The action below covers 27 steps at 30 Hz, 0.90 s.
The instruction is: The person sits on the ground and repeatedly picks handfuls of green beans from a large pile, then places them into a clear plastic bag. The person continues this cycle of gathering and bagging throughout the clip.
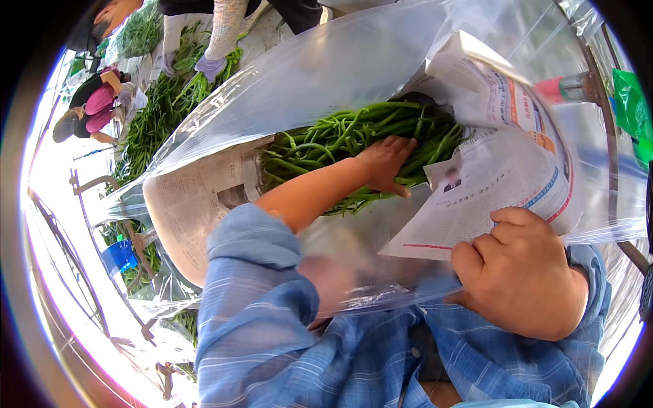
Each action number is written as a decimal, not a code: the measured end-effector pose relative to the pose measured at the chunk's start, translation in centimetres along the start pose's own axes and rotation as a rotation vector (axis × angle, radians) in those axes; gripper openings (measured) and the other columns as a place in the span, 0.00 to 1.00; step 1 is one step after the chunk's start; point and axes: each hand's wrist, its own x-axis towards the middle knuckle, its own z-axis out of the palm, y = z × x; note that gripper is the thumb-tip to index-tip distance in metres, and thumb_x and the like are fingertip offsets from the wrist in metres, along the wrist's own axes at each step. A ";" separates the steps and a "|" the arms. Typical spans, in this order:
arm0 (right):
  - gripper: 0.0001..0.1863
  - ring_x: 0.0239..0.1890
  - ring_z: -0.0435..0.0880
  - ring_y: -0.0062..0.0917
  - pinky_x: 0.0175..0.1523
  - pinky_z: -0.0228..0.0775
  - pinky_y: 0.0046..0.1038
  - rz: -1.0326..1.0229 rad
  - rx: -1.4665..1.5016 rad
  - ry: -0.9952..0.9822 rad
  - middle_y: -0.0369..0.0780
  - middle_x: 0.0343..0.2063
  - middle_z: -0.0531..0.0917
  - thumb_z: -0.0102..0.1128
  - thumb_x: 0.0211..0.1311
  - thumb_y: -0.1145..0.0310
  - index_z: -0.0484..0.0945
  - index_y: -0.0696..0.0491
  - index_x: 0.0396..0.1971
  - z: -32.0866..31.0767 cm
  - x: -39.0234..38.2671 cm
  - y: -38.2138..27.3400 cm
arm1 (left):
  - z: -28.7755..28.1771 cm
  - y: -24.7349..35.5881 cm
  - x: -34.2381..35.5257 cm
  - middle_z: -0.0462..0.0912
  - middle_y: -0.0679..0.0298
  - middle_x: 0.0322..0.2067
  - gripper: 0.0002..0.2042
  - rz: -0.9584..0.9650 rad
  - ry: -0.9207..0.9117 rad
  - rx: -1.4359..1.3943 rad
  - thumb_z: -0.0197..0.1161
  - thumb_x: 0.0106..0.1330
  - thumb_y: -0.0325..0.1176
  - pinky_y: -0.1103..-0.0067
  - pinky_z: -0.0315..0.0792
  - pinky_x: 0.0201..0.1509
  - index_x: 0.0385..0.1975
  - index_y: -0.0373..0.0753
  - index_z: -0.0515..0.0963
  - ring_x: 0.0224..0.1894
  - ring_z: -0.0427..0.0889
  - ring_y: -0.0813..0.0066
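Observation:
Long green chili peppers lie heaped inside a large clear plastic bag lined with newspaper. My left hand reaches over the bag's near side and rests palm down on the peppers, fingers stretched and thumb apart. At the bag's near right edge my right hand is closed, gripping the plastic beside a newspaper sheet; its fingertips are partly hidden. That sheet curls up along the right wall. Another newspaper piece lines the left side.
Green peppers are spread on the ground at the upper left. A gloved person works there, and another person crouches farther left. Metal frame bars stand around the bag. A green plastic piece hangs at the right.

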 end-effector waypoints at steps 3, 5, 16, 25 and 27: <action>0.25 0.24 0.80 0.31 0.50 0.73 0.35 0.028 0.005 0.029 0.38 0.15 0.77 0.73 0.21 0.54 0.74 0.54 0.20 0.3 0.2 0.1 | -5.8 1.9 -0.8 0.74 0.54 0.48 0.27 0.068 -0.137 -0.468 0.66 0.57 0.43 0.61 0.70 0.55 0.55 0.35 0.71 0.53 0.74 0.52; 0.25 0.25 0.80 0.31 0.50 0.73 0.35 0.034 0.004 0.019 0.39 0.16 0.77 0.74 0.20 0.54 0.75 0.54 0.21 0.4 0.1 0.2 | -9.4 1.8 -2.5 0.78 0.55 0.39 0.11 -0.011 -0.297 -0.389 0.65 0.56 0.34 0.65 0.74 0.42 0.36 0.38 0.79 0.42 0.79 0.54; 0.26 0.24 0.79 0.30 0.49 0.74 0.36 -0.012 0.009 0.041 0.39 0.17 0.78 0.71 0.22 0.54 0.75 0.56 0.22 0.2 0.3 0.0 | -3.1 -2.5 -12.4 0.81 0.60 0.35 0.23 -0.286 -0.558 0.302 0.74 0.43 0.48 0.67 0.78 0.38 0.34 0.40 0.80 0.36 0.84 0.58; 0.24 0.22 0.78 0.30 0.47 0.73 0.35 -0.016 0.012 0.058 0.38 0.15 0.75 0.70 0.24 0.54 0.73 0.55 0.20 0.5 0.4 0.2 | -8.6 2.8 -4.8 0.81 0.60 0.37 0.14 -0.247 -0.585 0.192 0.67 0.50 0.38 0.68 0.77 0.38 0.35 0.40 0.82 0.38 0.83 0.61; 0.24 0.22 0.78 0.30 0.48 0.73 0.34 0.011 0.007 0.079 0.38 0.14 0.74 0.70 0.24 0.54 0.73 0.55 0.19 0.7 0.3 0.2 | -7.5 2.9 -1.8 0.79 0.62 0.33 0.06 0.047 -0.131 0.256 0.63 0.52 0.34 0.70 0.74 0.40 0.28 0.42 0.81 0.40 0.79 0.62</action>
